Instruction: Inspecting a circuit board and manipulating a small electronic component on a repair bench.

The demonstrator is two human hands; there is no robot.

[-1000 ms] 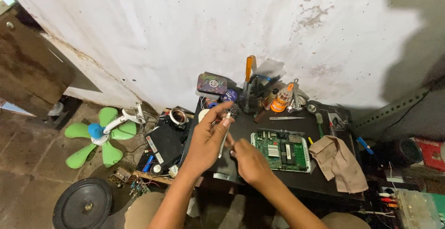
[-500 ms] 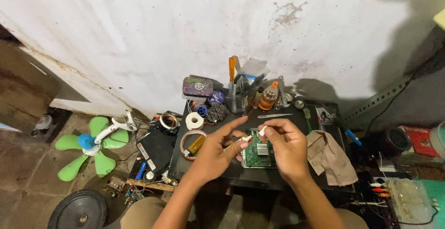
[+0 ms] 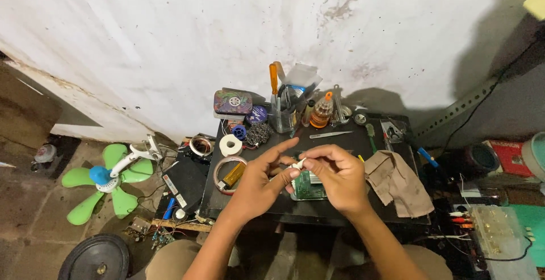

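Observation:
Both my hands meet above the small black table point(image 3: 352, 144). My left hand point(image 3: 262, 179) and my right hand point(image 3: 335, 175) pinch a small white part point(image 3: 297, 165) together between their fingertips, the left index finger stretched out. Under the hands lies a green circuit board point(image 3: 306, 188), mostly hidden by my right hand. What the white part is cannot be made out.
A tool holder with an orange-handled screwdriver point(image 3: 273, 81), an orange bottle point(image 3: 321, 110), a round tin point(image 3: 233, 102), tape rolls point(image 3: 230, 144) and tweezers point(image 3: 331, 135) crowd the table's back. A brown cloth point(image 3: 397, 180) drapes the right side. A green fan point(image 3: 108, 175) lies on the floor, left.
My hands rose from the board and came together, fingertips now closed on the small white part. The view shifted left and slightly down.

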